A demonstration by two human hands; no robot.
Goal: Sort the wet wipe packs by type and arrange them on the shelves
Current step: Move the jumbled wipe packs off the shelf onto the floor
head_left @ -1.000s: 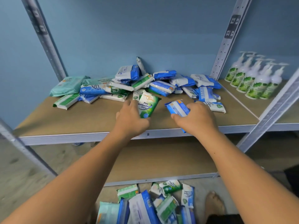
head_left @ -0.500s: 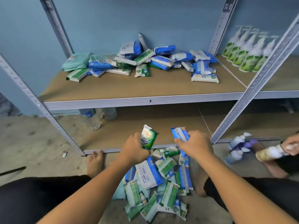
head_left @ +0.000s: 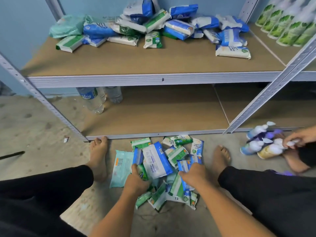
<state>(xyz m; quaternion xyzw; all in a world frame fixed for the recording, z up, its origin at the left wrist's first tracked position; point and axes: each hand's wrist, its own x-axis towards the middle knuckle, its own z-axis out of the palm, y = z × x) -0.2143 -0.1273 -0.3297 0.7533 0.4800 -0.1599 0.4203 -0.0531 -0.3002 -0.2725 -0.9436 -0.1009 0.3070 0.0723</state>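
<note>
Both my hands have dropped down from the front of the low shelf to the pile of wet wipe packs point(head_left: 159, 170) on the floor, and the green pack and blue pack I held up a moment ago are now down in the pile with them. My left hand point(head_left: 136, 179) is curled around the green pack point(head_left: 142, 173), pressed against the big blue and white pack point(head_left: 156, 161) in the middle of the pile. My right hand point(head_left: 192, 175) is closed around the blue pack point(head_left: 183, 165), which stands up out of my fist. A pale green flat pack point(head_left: 120, 166) lies at the left edge of the pile, touching it. My bare feet are on the floor point(head_left: 42, 134) on each side of the pile.

Just past the pile is the front edge of the low shelf point(head_left: 162, 113). Two water bottles point(head_left: 95, 100) stand at its back left corner. Up on the upper shelf point(head_left: 136, 64), a heap of more packs point(head_left: 150, 26) sits along the back edge, blue ones and green ones mixed. Green pump bottles point(head_left: 287, 23) stand on the next shelf to the right. Another person's hand point(head_left: 297, 137) holds some bottles on the floor at the far right.
</note>
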